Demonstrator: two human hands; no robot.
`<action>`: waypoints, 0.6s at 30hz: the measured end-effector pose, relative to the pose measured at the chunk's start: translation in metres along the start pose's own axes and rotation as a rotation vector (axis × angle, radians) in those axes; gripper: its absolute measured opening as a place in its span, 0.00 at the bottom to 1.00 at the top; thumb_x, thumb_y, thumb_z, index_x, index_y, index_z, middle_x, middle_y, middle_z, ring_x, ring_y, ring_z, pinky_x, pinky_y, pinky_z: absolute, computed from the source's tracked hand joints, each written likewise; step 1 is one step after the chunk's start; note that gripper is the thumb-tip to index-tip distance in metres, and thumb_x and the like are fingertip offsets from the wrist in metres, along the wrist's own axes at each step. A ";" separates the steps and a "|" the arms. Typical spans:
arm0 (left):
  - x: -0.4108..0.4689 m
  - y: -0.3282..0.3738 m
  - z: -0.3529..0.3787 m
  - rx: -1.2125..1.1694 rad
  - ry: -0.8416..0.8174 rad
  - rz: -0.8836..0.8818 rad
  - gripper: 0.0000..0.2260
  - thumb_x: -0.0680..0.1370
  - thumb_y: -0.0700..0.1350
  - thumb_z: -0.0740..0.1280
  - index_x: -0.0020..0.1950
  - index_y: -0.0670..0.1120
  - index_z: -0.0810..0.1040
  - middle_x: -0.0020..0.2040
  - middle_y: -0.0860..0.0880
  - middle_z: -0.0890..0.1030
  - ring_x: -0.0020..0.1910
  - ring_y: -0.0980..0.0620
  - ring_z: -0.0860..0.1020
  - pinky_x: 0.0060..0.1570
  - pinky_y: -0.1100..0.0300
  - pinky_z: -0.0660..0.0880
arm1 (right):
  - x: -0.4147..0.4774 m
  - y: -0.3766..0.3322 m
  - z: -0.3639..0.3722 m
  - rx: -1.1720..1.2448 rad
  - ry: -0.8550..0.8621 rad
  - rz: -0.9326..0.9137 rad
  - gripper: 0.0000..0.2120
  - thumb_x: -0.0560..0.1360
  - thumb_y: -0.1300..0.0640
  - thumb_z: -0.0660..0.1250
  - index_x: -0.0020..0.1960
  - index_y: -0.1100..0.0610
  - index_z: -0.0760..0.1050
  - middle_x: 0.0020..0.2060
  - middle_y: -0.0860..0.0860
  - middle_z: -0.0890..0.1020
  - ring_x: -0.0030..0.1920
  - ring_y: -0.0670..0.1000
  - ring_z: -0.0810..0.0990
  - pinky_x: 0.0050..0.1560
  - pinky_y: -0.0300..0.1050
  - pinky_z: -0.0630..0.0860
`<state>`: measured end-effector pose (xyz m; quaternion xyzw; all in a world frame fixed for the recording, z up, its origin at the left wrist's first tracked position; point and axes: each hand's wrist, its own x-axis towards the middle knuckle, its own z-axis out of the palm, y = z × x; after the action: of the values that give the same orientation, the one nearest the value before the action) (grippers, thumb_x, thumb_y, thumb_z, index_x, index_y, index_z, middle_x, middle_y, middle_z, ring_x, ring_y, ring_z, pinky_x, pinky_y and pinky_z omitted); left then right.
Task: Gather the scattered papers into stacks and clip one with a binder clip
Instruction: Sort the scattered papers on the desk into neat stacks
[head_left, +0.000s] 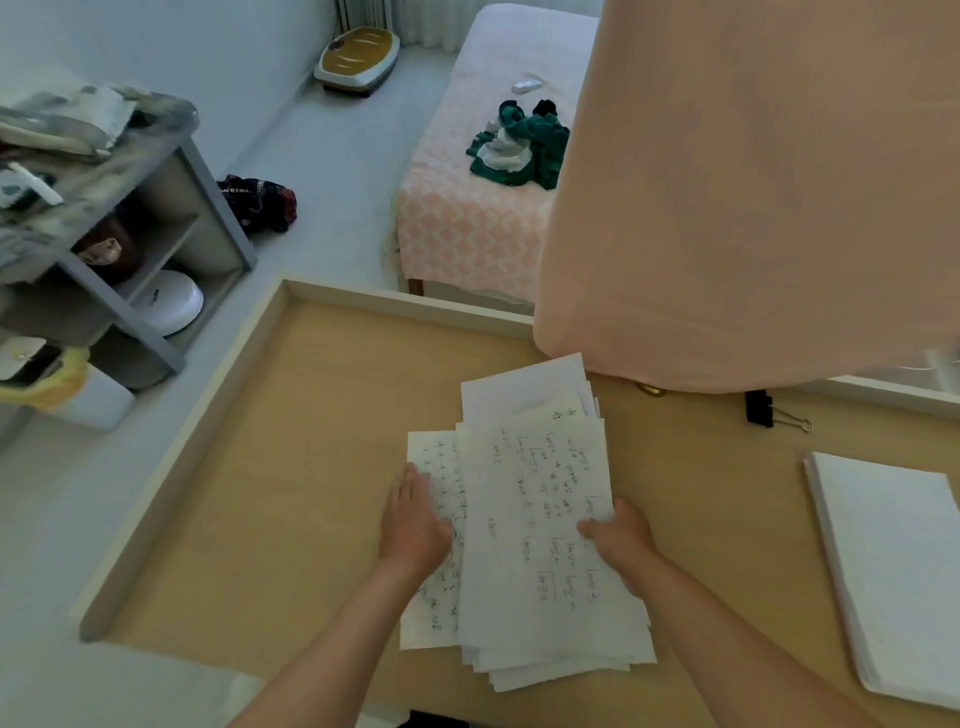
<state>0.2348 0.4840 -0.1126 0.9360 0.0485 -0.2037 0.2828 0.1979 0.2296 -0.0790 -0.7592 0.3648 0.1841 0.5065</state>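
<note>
Rimmed wooden table (311, 441) in a bedroom, loose papers (535, 519) at its middle.
A pink-covered bed (467, 223) at 12 o'clock, a peach curtain (753, 182) at 1. The grey shelf unit (208, 182) at 10 holds a white round object (171, 304) low down. The left hand (413, 525) lies flat on the papers; the right hand (621, 535) pinches their right edge. The binder clip (759, 409) lies at 2, a neat stack (893, 561) at 3.

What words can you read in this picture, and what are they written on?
"WEISI": white letters on the dark bag on the floor; the last letters are unclear.
Handwriting on the papers on the table: too small and blurred to read.
Green writing on one sheet further back in the pile: too blurred to read.
</note>
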 end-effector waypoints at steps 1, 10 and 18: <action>-0.005 0.006 0.003 -0.118 0.057 -0.048 0.32 0.76 0.45 0.67 0.78 0.46 0.57 0.79 0.46 0.56 0.78 0.45 0.54 0.76 0.49 0.57 | 0.001 0.002 0.004 -0.002 0.000 0.009 0.12 0.75 0.67 0.68 0.55 0.54 0.77 0.47 0.48 0.82 0.47 0.50 0.80 0.49 0.44 0.76; -0.017 0.022 0.011 -0.346 0.134 -0.436 0.29 0.70 0.48 0.69 0.70 0.46 0.67 0.66 0.47 0.71 0.67 0.43 0.66 0.64 0.44 0.70 | 0.003 -0.003 0.039 0.043 -0.034 0.082 0.06 0.74 0.65 0.65 0.48 0.62 0.80 0.42 0.55 0.84 0.37 0.51 0.76 0.38 0.43 0.72; -0.024 0.008 -0.006 -0.822 0.139 -0.578 0.36 0.71 0.45 0.73 0.74 0.48 0.59 0.64 0.50 0.75 0.59 0.45 0.77 0.58 0.47 0.77 | 0.004 -0.012 0.056 0.144 -0.194 0.147 0.07 0.75 0.66 0.67 0.45 0.55 0.79 0.48 0.55 0.84 0.52 0.58 0.82 0.57 0.56 0.80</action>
<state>0.2162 0.4815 -0.0939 0.7071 0.4004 -0.1751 0.5559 0.2145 0.2816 -0.0974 -0.6709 0.3808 0.2668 0.5777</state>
